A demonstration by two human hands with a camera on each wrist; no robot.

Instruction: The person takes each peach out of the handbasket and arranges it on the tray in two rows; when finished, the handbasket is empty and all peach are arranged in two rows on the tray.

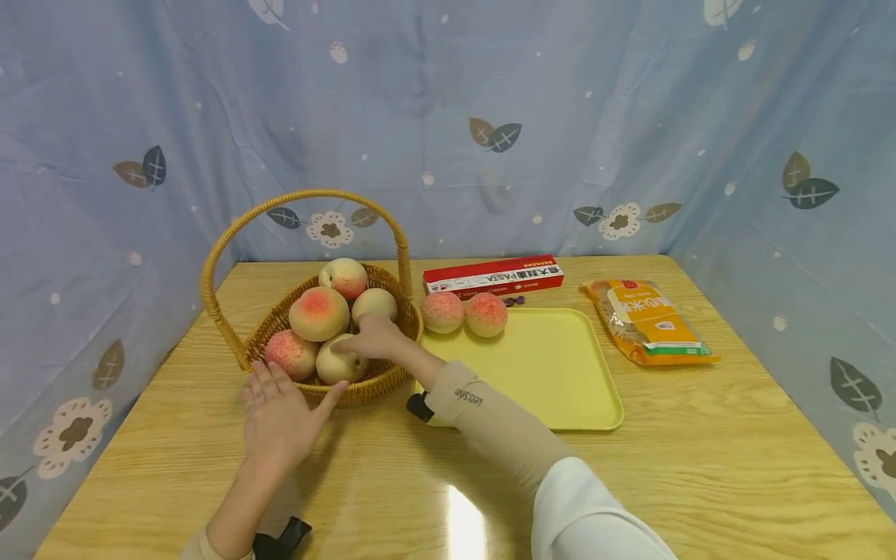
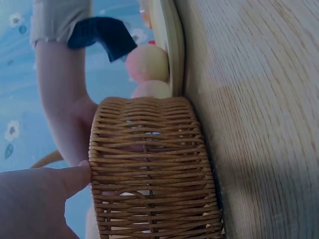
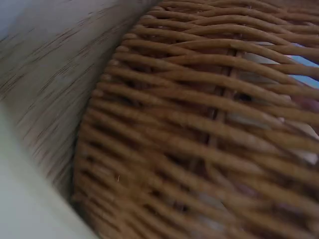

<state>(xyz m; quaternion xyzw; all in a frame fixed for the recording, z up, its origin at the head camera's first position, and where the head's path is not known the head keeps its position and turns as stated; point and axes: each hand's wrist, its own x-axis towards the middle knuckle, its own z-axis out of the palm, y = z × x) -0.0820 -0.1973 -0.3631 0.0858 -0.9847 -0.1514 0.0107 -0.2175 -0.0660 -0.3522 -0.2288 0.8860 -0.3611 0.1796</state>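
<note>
A brown wicker basket (image 1: 381, 386) with a tall arched handle holds several peaches, pale or blushed red. My right hand (image 1: 381, 339) reaches inside over the near rim. Its thumb lies across a pale peach (image 1: 341, 364) at the front and its fingers curl down behind it, tips hidden. My left hand (image 1: 283, 420) rests against the basket's near left side, fingers straight and thumb spread. In the left wrist view, the thumb of that hand (image 2: 37, 201) touches the rim. The right wrist view holds only the woven wall (image 3: 199, 124) up close.
Right of the basket lies a yellow tray (image 1: 546, 373), with two reddish peaches (image 1: 465, 313) at its far left corner. Behind it are a red and white pasta box (image 1: 493, 275) and a small purple item (image 1: 514, 301). An orange food bag (image 1: 647, 323) lies farther right.
</note>
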